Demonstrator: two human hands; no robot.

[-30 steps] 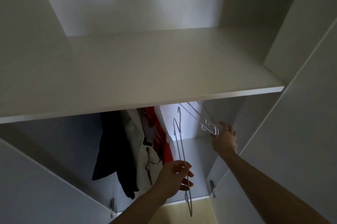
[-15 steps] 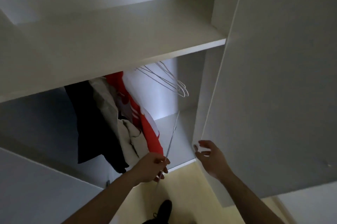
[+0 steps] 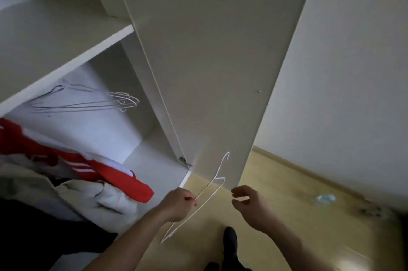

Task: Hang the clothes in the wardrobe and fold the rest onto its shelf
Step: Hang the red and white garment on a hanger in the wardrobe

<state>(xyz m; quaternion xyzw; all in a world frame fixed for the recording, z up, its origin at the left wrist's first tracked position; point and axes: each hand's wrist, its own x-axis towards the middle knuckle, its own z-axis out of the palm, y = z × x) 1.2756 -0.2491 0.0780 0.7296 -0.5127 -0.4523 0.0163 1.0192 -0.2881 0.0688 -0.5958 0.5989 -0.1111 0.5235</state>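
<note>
The left hand [image 3: 178, 204] pinches a thin white wire hanger [image 3: 204, 194] — hook up, tilted; right hand [image 3: 250, 203] loosely spread, holding nothing.

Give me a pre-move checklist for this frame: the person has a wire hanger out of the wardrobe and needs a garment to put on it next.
1. Hanger secured: ok. The left hand pinches the white wire hanger by its frame, hook pointing up.
2. Other hand free: ok. The right hand is loosely curled and holds nothing.
3. Wardrobe access: ok. The wardrobe door stands open.
4. Spare hangers left: ok. Several empty hangers hang under the shelf.
5. Next garment located: cannot tell. Only clothes already in the wardrobe show, such as the red garment.
6. Floor clear underfoot: cannot tell. A blurred pale object lies on the floor by the wall.
</note>
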